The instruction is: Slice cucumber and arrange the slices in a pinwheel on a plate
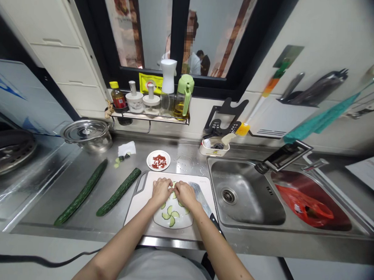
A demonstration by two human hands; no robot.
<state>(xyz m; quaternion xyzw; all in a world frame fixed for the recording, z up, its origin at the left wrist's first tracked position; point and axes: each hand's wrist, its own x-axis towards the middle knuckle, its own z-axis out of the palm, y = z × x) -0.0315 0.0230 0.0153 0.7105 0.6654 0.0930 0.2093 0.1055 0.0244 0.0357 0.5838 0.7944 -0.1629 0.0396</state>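
My left hand (pixel 162 191) and my right hand (pixel 185 193) meet over the far part of a white plate (pixel 158 219). Both have their fingers curled and drawn together, with pale green cucumber slices between and under the fingertips; whatever each one pinches is hidden. Nearer me on the plate, several cucumber slices (pixel 172 215) lie in a pinwheel. Beneath the plate is a pale cutting board (pixel 136 210). A kitchen knife (pixel 199 197) rests on the board's right side, partly behind my right forearm, its black handle toward me.
Left of the board lie two whole cucumbers (pixel 119 192). Behind it stands a small dish (pixel 149 164) of red bits. A lidded pot (pixel 87 135) sits at back left, cucumber scraps (pixel 121 158) nearby. Right is a double sink (pixel 246 192) holding a red bag (pixel 304 206). Bottles line a rack (pixel 153 117).
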